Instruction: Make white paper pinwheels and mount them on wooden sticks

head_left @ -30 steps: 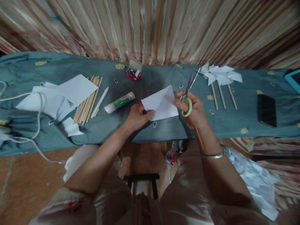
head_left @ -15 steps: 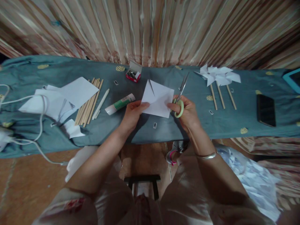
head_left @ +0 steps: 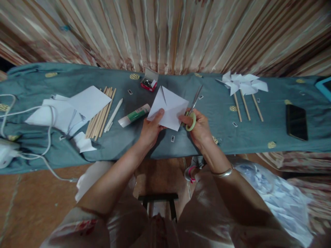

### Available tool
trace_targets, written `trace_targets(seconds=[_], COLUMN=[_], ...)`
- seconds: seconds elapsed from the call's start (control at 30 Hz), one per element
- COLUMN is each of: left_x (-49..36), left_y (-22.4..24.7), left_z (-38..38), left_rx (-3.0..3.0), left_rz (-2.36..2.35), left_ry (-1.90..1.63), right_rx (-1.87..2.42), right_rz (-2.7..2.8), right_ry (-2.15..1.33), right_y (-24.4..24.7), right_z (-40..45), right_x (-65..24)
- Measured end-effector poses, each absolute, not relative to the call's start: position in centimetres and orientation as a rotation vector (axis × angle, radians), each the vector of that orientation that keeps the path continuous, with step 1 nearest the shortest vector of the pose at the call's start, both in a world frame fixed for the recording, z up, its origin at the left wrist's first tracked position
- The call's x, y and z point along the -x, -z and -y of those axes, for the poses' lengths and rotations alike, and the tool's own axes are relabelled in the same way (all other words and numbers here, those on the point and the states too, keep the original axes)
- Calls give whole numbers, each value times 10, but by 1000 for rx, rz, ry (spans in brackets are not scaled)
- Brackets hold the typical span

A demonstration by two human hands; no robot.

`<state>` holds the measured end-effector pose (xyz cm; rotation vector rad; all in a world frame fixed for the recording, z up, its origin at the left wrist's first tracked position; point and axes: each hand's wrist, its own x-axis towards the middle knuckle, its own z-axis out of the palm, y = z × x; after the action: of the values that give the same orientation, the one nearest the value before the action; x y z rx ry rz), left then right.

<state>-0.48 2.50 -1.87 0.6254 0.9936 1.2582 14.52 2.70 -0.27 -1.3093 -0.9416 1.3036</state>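
Observation:
A square of white paper point(head_left: 171, 105) with a slit running in from its far corner is held over the table. My left hand point(head_left: 152, 126) is closed on its left side, thumb on top. My right hand point(head_left: 198, 125) grips scissors point(head_left: 190, 121) with pale green handles, their blades pointing away from me. The right thumb lies at the paper's right edge and seems to touch it. A green and white glue stick point(head_left: 134, 115) lies just left of my left hand. Beyond the paper stands an open red box point(head_left: 149, 83) of small metal pins.
Wooden sticks point(head_left: 100, 113), a white pen point(head_left: 114, 113) and loose paper sheets point(head_left: 58, 112) lie at left beside a white cable point(head_left: 49, 137). At right are several paper pinwheels on sticks point(head_left: 244, 84) and a black phone point(head_left: 296, 122). A plastic bag point(head_left: 274, 199) sits below the table's right side.
The paper has turned a little and shifted left. My left thumb has moved further onto it, and my right hand has come left with the scissors.

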Motion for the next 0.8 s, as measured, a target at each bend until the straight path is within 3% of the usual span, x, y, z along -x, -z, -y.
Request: trace_targets(seconds=[0.2,0.5,0.8], left_x=[13,21,17], left_y=[14,5,-7], left_z=[-30,-37,-37], left_rx=[-602,-481,-373], left_rz=[-1007,-1010,-1018], left_ry=[-1282,-1332,-1308], right_rx=[1272,1269,1316], right_rz=[989,1240,1405], right_ry=[-1394,-1815,-1912], right_y=[-5,-18,-19], right_z=[-16,10,11], right_x=[-147,-158,-162])
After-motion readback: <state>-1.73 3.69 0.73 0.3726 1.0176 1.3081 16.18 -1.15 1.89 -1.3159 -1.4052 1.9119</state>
